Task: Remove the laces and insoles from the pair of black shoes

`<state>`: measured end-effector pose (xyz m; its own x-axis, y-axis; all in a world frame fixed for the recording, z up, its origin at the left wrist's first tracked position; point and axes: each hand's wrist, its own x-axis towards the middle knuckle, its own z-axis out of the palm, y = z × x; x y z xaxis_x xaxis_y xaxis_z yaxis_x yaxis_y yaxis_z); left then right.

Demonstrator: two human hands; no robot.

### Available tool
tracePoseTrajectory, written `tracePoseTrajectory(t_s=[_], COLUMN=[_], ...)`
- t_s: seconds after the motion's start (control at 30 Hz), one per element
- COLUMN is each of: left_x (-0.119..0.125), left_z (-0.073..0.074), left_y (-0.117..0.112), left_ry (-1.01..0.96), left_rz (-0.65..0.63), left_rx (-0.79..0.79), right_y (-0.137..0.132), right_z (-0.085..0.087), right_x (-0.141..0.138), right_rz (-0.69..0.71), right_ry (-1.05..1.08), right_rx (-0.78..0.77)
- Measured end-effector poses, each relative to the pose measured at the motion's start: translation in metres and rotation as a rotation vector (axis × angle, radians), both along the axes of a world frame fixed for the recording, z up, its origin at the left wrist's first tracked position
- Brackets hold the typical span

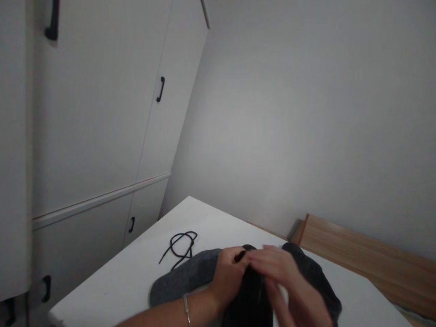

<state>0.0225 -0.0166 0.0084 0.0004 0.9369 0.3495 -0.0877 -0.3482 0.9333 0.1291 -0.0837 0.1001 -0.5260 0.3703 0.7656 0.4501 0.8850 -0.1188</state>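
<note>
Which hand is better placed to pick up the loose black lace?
Left, probably. The left hand rests on the dark shoe on the side nearest the black lace; the right hand is farther away, motion-blurred, across the shoe.

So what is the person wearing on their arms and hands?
Both arms are bare, with no sleeves and no gloves in view. The left hand has a thin silver bracelet on its wrist. The right hand is blurred, and no ring or band shows on it.

Dim, even light — blurred hands (pixel 269 277)
</note>
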Motion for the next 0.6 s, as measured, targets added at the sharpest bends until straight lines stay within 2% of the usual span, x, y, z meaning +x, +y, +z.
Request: tracePoseTrajectory(t_s=[0.1, 0.17, 0.2, 0.3, 0.4, 0.5, 0.6], left_x=[-0.014, -0.029, -0.038, -0.069, -0.103, -0.130, -0.146], left_z=[0.034, 0.059, 0.072, 0.103, 0.119, 0.116, 0.098], left_y=[0.002, 0.010, 0.015, 0.043, 0.079, 0.114, 0.141], left_ry=[-0.073, -0.140, -0.161, -0.164, -0.115, -0.049, 0.031], left_rz=[-0.066, -0.088, -0.108, -0.144, -0.133, -0.096, -0.087], left_rx=[-0.009, -0.002, -0.010, -0.065, -0.106, -0.154, -0.206], right_y=[0.010, 0.026, 0.034, 0.051, 0.054, 0.052, 0.053], right_z=[-0.020, -0.044, -0.055, -0.080, -0.088, -0.092, -0.101], right_x=[0.062, 0.095, 0.108, 0.124, 0.112, 0.089, 0.075], right_rz=[-0.463, -0.611, -0.649, -0.638, -0.509, -0.331, -0.257], right_ry=[0.544, 0.659, 0.643, 0.593, 0.527, 0.412, 0.398], right_rx=[0.021, -0.045, -0.114, -0.277, -0.364, -0.413, -0.416])
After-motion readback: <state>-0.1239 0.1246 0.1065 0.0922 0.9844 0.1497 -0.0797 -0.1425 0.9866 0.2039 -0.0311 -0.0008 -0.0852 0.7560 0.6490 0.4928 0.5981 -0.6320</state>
